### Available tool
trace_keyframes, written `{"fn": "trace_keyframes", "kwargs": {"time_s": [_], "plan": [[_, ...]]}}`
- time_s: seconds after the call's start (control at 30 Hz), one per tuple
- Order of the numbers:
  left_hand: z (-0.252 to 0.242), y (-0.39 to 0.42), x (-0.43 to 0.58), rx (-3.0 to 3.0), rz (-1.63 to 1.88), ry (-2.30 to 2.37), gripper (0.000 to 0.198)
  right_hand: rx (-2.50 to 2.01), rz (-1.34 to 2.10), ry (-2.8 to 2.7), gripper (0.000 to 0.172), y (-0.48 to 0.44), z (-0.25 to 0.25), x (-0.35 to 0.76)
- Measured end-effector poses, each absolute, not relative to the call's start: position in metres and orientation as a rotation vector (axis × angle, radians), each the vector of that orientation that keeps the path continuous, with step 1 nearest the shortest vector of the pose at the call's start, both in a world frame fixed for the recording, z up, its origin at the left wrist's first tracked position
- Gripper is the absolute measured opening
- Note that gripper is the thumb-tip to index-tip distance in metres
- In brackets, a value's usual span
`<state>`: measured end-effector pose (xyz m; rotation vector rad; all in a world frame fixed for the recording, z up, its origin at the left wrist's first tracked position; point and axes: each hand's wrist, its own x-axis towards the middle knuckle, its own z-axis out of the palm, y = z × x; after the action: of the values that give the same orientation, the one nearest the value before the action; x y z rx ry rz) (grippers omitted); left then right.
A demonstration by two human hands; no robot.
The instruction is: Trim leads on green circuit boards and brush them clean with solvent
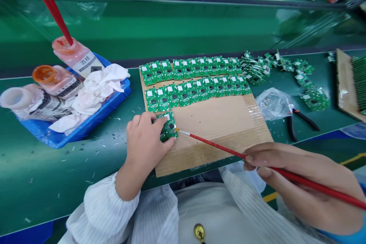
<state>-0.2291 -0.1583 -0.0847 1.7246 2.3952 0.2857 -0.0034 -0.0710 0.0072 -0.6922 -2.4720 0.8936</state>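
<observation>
My right hand (303, 183) grips a thin red paintbrush (214, 144) like a pen. Its bristle tip touches the right edge of a small green circuit board (170, 124) at the lower left of a cardboard sheet (211, 118). My left hand (147, 141) is closed around that board, thumb at its lower edge and fingers over a neighbouring board that they partly hide. Above, two rows of similar circuit boards (197, 90), each with a white square and a dark round spot, lie side by side on the cardboard.
On the left, a blue tray (65, 139) holds several open bottles (77, 57) and crumpled white tissue (94, 87). Another red stick (54, 7) stands in one bottle. At right lie loose boards (257, 68), a clear plastic bag (273, 105), black-handled cutters (300, 122) and a board-filled box (344, 84).
</observation>
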Motion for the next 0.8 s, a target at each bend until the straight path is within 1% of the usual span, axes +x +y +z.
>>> {"fn": "trace_keyframes", "kwargs": {"time_s": [0.2,0.3,0.43,0.6,0.73,0.8], "plan": [[-0.084,-0.159,-0.229,1.719,0.291,2.397,0.044,-0.662,0.934,-2.452,0.022,-0.074,0.002,-0.011],[-0.084,-0.159,-0.229,1.725,0.309,2.408,0.043,-0.692,0.899,-2.456,0.021,-0.076,0.003,-0.013],[-0.085,-0.159,-0.229,1.745,0.326,2.413,0.043,-0.681,0.868,-2.462,0.026,-0.077,0.005,-0.010],[-0.087,-0.158,-0.229,1.738,0.340,2.421,0.040,-0.707,0.913,-2.459,0.026,-0.081,0.002,-0.005],[-0.084,-0.163,-0.230,1.740,0.458,2.405,0.045,-0.741,0.887,-2.412,0.027,-0.080,0.006,0.001],[-0.082,-0.173,-0.230,1.709,0.577,2.407,0.042,-0.736,0.884,-2.389,0.026,-0.076,0.012,-0.002]]}}
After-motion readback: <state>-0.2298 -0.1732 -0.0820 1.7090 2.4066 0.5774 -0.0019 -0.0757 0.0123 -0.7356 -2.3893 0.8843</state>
